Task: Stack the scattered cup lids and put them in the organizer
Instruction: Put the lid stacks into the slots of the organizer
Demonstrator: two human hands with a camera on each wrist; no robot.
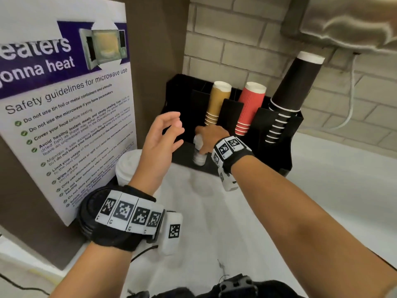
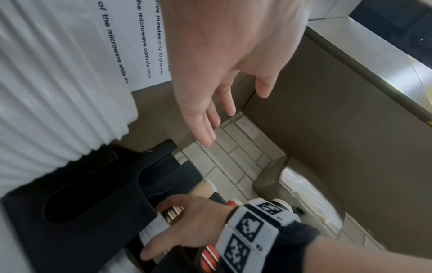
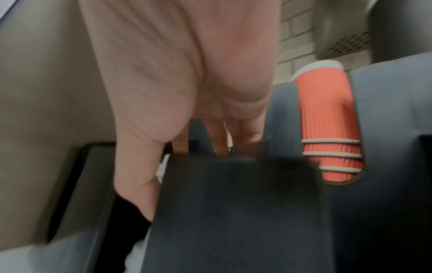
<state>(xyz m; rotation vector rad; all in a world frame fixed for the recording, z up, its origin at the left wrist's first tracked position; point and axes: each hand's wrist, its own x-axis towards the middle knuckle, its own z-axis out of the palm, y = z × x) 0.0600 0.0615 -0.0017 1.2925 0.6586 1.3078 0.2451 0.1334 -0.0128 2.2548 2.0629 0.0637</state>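
Right hand (image 1: pixel 211 136) reaches into a front slot of the black organizer (image 1: pixel 277 151), its fingers curled round a stack of white lids (image 1: pixel 198 152) that stands low in that slot. Left hand (image 1: pixel 160 145) hovers just beside it, fingers spread loosely, holding nothing. This stack appears nearly seated. A second white lid stack (image 1: pixel 127 166) and a black lid stack (image 1: pixel 88 216) wait on the counter (image 1: pixel 322 190) by the poster (image 1: pixel 64 117), so more seems left to do. The right wrist view is blurred; the slot's floor and the lid count cannot be made out.
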